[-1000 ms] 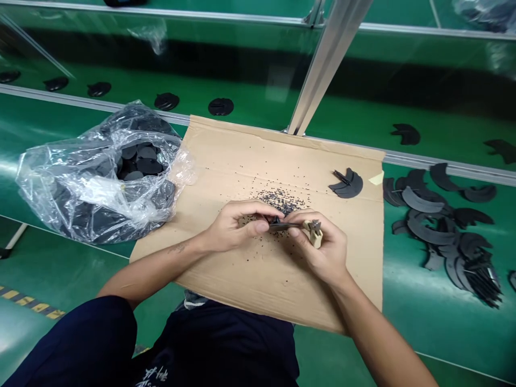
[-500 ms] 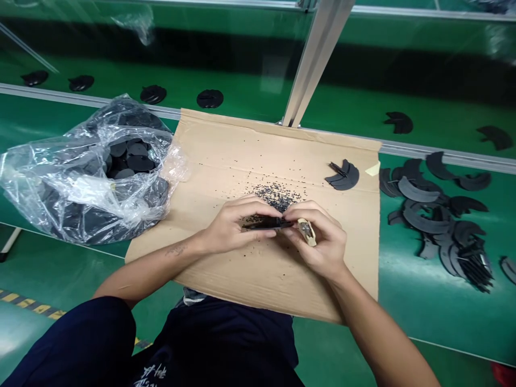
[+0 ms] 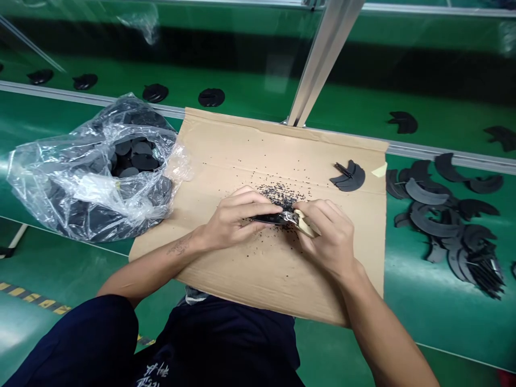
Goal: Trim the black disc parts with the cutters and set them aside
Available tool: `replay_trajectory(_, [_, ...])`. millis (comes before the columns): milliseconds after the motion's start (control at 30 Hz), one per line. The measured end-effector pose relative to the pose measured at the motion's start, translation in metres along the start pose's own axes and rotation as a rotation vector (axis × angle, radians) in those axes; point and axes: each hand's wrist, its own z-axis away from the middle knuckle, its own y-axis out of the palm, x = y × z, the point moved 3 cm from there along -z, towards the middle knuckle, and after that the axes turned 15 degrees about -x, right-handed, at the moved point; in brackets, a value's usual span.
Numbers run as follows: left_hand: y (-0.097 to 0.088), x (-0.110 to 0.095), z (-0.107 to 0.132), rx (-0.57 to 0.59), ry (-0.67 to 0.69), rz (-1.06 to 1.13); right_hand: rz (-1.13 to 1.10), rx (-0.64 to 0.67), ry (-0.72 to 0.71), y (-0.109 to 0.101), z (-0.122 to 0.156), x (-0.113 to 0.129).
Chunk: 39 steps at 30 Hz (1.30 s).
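My left fingers [image 3: 253, 208] pinch the black piece [image 3: 266, 219] over the cardboard [image 3: 242, 285]; my right fingers [image 3: 322, 212] clamp the pale-handled cutter [image 3: 307, 226]; the piece should feel light, stiff, slightly slick, best held by its rim

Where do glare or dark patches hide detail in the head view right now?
Head view: glare whitens the plastic bag; a pale sheen lies on the green table at right; the black part in the left hand looks nearly featureless; the right hand partly covers the pale-handled tool.
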Motion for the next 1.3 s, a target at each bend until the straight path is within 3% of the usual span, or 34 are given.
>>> replay_trajectory(133, [0.0, 0.001, 0.0, 0.003, 0.008, 0.007, 0.007, -0.021, -0.021, -0.001, 0.0, 0.0])
replay_trajectory(367, [0.002, 0.002, 0.001, 0.015, 0.022, 0.028, 0.223, -0.043, -0.127, -0.004, 0.001, 0.004])
replay_trajectory(567, [0.002, 0.0, -0.001, 0.017, -0.027, 0.012, 0.095, -0.017, -0.007, -0.002, 0.002, 0.001])
replay_trajectory(1000, [0.001, 0.0, 0.0, 0.006, -0.054, -0.074, 0.168, 0.014, 0.065, 0.002, 0.003, -0.011])
replay_trajectory(1200, [0.0, 0.001, 0.002, -0.048, -0.15, 0.0, -0.268, 0.075, 0.372, 0.006, 0.0, -0.001])
replay_trajectory(1300, [0.001, 0.002, 0.003, -0.021, -0.141, 0.034, -0.326, 0.013, 0.341, 0.004, -0.002, 0.007])
